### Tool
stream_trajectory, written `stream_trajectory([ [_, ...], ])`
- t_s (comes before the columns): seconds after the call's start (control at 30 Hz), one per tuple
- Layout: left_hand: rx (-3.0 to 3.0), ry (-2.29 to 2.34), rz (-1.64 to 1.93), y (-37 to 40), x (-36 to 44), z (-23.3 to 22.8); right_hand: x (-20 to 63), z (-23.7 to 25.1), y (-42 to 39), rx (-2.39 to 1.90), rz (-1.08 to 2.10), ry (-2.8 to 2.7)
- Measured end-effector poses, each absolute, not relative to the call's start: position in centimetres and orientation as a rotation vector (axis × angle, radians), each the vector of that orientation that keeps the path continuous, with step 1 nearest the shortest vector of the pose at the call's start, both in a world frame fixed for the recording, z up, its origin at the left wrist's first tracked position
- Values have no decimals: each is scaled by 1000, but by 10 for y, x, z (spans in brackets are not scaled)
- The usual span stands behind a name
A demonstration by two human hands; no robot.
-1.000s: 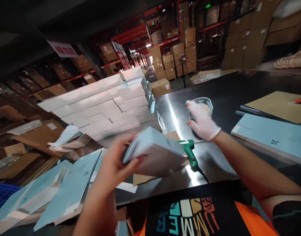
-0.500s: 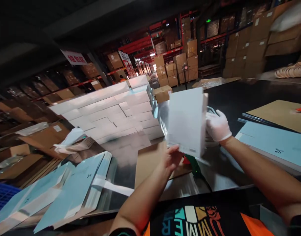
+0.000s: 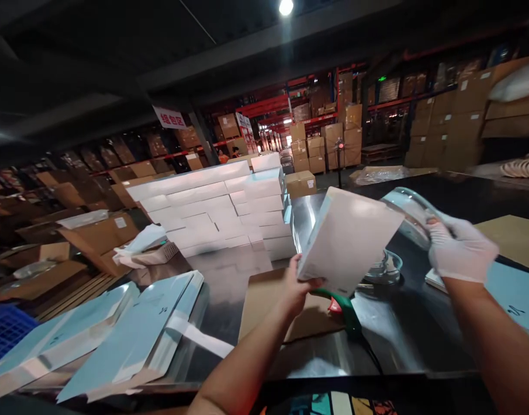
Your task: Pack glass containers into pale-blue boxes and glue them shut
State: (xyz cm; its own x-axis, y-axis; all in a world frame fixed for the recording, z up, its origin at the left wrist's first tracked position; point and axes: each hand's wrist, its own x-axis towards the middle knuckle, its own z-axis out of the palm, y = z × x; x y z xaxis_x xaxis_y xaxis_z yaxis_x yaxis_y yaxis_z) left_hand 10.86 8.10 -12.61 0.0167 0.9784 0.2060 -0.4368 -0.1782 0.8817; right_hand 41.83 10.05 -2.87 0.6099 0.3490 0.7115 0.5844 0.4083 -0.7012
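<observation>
Fingers [image 3: 299, 275] of the bare left hand [image 3: 297, 288] pinch a flat, matte white box [image 3: 348, 239] at its lower corner, tilted above the glossy table [image 3: 402, 328]; at 3 o'clock, the gloved right hand [image 3: 458, 248] grips a clear plastic shell [image 3: 409, 213].

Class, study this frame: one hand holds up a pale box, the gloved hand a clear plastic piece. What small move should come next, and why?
Probably bring the clear plastic piece in the gloved right hand toward the pale box that the left hand grips by its lower corner. Both are lifted off the steel table, tilted toward each other, a gap between them.
</observation>
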Motion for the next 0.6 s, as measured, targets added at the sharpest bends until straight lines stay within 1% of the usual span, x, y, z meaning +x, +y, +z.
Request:
stream_trajectory([
  [0.07,1142,946,1569,65,72,-132,421,-10,80,-1090,-233,-940],
  [0.13,1219,1133,1612,49,42,-139,418,8,58,-968,-184,-1027],
  [0.17,1235,1198,1629,41,31,-144,414,16,49,-918,-95,-1116],
  [0.23,1232,1269,1628,28,19,-158,399,27,35,-854,180,-1383],
  [0.3,1223,1276,1548,18,17,-175,377,32,29,-846,444,-1742],
  [0.33,1239,1278,1490,14,18,-184,365,31,29,-840,497,-1903],
  [0.4,1314,1301,1387,8,23,-201,343,23,31,-827,392,-2082],
  [0.47,1391,1352,1342,4,27,-214,329,5,33,-821,238,-2067],
  [0.5,1421,1378,1336,3,29,-219,326,-7,35,-817,222,-2025],
  [0.6,1392,1336,1368,-1,31,-227,321,-57,33,-829,324,-1895],
])
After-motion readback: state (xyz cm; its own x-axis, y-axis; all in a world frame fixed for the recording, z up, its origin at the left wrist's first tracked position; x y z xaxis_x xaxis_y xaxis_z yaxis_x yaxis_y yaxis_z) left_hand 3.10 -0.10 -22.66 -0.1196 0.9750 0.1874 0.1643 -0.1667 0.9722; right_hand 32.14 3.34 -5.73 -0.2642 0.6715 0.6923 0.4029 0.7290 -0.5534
